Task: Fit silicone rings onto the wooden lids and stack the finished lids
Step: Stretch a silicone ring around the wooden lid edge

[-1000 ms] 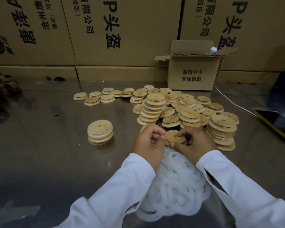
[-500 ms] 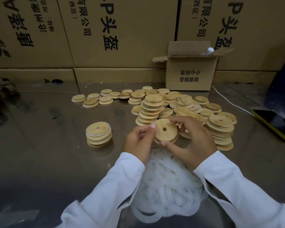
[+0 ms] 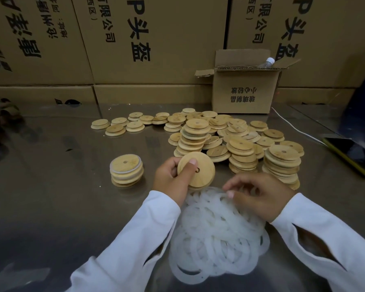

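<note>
Head view. Left hand [image 3: 170,179] grips a bare wooden lid [image 3: 196,171] by its rim, just above the far edge of the ring pile [image 3: 217,232]. Right hand [image 3: 261,196] curls onto the pile — ring pinched or not, cannot tell. Best: separate a single ring and seat it evenly all round — finished stack [image 3: 126,170] stands left of the pile.

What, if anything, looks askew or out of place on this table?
Nothing damaged or spilled. The middle stack of bare lids leans with its lids offset, unlike the tidier finished stack. The small carton stands with its print upside down.
</note>
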{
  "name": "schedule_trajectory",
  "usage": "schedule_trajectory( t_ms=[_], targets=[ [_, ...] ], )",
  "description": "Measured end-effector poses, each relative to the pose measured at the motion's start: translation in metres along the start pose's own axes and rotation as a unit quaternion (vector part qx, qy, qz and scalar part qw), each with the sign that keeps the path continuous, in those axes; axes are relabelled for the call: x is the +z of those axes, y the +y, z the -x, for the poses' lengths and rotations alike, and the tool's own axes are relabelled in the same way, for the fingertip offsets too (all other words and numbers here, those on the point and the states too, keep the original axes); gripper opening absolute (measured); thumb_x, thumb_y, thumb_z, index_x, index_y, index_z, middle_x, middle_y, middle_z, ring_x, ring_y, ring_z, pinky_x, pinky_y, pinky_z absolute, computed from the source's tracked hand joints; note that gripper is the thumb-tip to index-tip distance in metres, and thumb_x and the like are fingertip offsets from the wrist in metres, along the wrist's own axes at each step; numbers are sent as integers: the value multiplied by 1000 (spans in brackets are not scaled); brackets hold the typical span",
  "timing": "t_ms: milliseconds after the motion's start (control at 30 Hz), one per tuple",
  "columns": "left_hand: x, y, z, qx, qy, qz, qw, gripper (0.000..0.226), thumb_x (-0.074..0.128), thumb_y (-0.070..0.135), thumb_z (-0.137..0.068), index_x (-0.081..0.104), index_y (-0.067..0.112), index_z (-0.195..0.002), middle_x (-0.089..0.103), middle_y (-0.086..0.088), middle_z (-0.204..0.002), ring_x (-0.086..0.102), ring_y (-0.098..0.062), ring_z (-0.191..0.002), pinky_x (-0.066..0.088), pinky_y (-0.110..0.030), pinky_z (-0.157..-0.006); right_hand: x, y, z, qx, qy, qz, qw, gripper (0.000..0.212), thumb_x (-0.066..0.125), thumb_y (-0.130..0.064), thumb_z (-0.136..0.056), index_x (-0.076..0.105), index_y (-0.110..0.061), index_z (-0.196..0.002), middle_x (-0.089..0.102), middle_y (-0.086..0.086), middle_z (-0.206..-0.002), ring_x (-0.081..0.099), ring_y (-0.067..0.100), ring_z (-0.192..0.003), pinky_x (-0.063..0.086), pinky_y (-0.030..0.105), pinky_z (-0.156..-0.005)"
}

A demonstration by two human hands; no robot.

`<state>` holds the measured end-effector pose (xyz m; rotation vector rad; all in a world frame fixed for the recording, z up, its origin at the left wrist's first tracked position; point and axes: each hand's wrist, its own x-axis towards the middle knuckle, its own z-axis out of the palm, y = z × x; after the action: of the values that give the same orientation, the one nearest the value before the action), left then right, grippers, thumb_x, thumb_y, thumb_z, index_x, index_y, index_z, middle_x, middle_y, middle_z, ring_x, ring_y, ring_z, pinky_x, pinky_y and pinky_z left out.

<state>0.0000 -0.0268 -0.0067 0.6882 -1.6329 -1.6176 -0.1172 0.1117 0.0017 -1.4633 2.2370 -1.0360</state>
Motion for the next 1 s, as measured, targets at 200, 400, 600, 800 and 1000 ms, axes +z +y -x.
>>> schedule_trajectory(
  t_ms=[200, 400, 600, 800, 1000],
  targets=[
    [-1, 1, 1, 11, -27, 11, 1000, 11, 60, 21, -87, 62, 12, -80, 63, 13, -60, 55, 7, -56, 44, -8, -54, -1, 9, -2, 48, -29, 40, 998, 14, 61, -23, -85, 64, -27, -98, 61, -15, -84, 55, 4, -78, 41, 13, -69],
    [-1, 1, 2, 13, -15, 13, 1000, 10, 60, 20, -86, 62, 12, -80, 63, 10, -64, 56, 3, -58, 45, -17, -62, -14, 11, 2, 41, -79, 12, 996, 17, 69, -16, -78, 64, -32, -82, 62, -11, -79, 52, 6, -67, 44, 12, -63],
    [-1, 1, 2, -14, -37, 27, 999, 10, 60, 19, -87, 63, 12, -81, 64, 5, -69, 61, -8, -71, 50, -21, -62, -11, 14, 1, 8, -49, 40, 998, 18, 70, -19, -77, 64, -35, -73, 66, -6, -81, 55, 10, -66, 43, 14, -60],
    [-1, 3, 0, -82, -16, 124, 989, 10, 57, 18, -89, 58, 9, -85, 61, -13, -95, 62, -40, -95, 59, -36, -57, -11, 5, 2, -56, 27, 15, 998, 18, 73, -15, -74, 64, -30, -69, 62, -4, -80, 54, 6, -75, 41, 16, -70],
    [0, 8, 4, -132, -51, 174, 975, 12, 51, 18, -92, 54, 7, -92, 59, -23, -103, 66, -38, -80, 59, -40, -55, -1, -22, 6, -94, 94, -270, 954, 16, 64, -24, -64, 63, -9, -71, 63, 3, -62, 56, 10, -60, 48, 20, -58]
  ],
)
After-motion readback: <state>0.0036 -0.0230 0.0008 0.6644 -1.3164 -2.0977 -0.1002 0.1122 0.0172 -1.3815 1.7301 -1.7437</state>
